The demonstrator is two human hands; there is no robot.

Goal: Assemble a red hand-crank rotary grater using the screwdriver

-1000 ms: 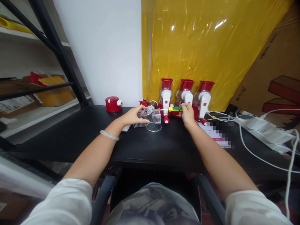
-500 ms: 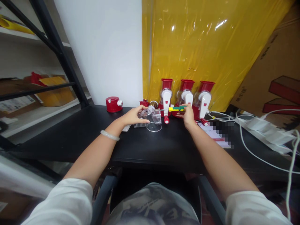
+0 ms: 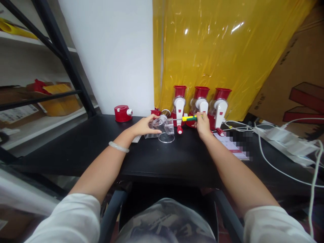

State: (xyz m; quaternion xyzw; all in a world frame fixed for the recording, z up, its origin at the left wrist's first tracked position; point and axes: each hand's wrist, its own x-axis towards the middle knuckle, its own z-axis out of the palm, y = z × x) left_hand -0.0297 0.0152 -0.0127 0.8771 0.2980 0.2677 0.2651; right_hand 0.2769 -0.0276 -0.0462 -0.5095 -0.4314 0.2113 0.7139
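My left hand [image 3: 144, 127] is closed round a clear plastic grater housing [image 3: 168, 126], which lies on its side on the black table. My right hand [image 3: 203, 125] grips a screwdriver [image 3: 188, 118] by its yellow and green handle. Its thin shaft points left, and the tip reaches the right end of the clear housing; the exact contact is too small to make out. Behind the housing sits a metal grater drum [image 3: 165, 113]. Just beyond my hands stand three red and white rotary graters [image 3: 180, 104] with crank handles.
A red grater base [image 3: 123, 113] stands at the back left of the table [image 3: 83, 148]. On the right lie a sheet of paper or screen [image 3: 231, 148], white cables and a power strip [image 3: 288, 145]. A white panel and yellow plastic sheeting rise behind; shelves with boxes are at the left.
My right hand has shifted slightly on the screwdriver handle, covering more of its green end. My left hand and the clear housing stay in place.
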